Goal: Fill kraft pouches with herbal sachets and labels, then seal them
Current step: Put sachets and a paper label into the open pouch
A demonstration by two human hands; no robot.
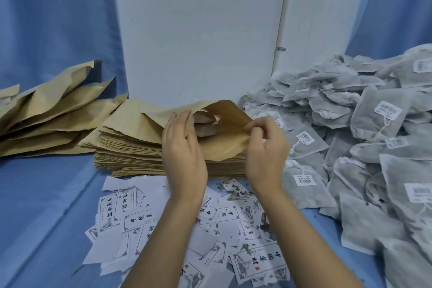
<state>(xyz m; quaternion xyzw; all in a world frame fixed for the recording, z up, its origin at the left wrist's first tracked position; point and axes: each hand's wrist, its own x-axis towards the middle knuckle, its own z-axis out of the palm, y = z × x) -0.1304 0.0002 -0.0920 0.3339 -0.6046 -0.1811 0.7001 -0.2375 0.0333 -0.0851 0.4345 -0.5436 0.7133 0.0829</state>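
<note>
- Two bare forearms reach in from the bottom edge, over a scatter of printed paper labels (257, 262) that lie overlapping, at all angles, on the blue cloth (42, 206).
- Left hand (184, 147): back toward the camera, fingers pointing up and nearly straight, thumb and fingers pinching the left side of the mouth of the top kraft pouch (224, 128).
- Right hand (266, 147): fingers curled, fingertips pinching the right edge of the same pouch mouth.
- Between the two hands the pouch's mouth is pulled apart, its upper layer lifted and curling, with the darker inside showing.
- That pouch lies on top of a thick stack of flat kraft pouches (131, 154), just behind the labels and in front of a white panel (201, 30).
- Small bits of dried herb (233, 196) lie among the labels just below the right wrist.
- To the right, touching the stack's side, a big heap of grey mesh herbal sachets (374, 124) spreads to the frame edge; many carry white barcode stickers and drawstrings.
- Far left, well apart from the hands, more kraft pouches (46, 119) lie loose and overlapping, several puffed and creased.
- Blue cloth also hangs behind on both sides of the white panel.
</note>
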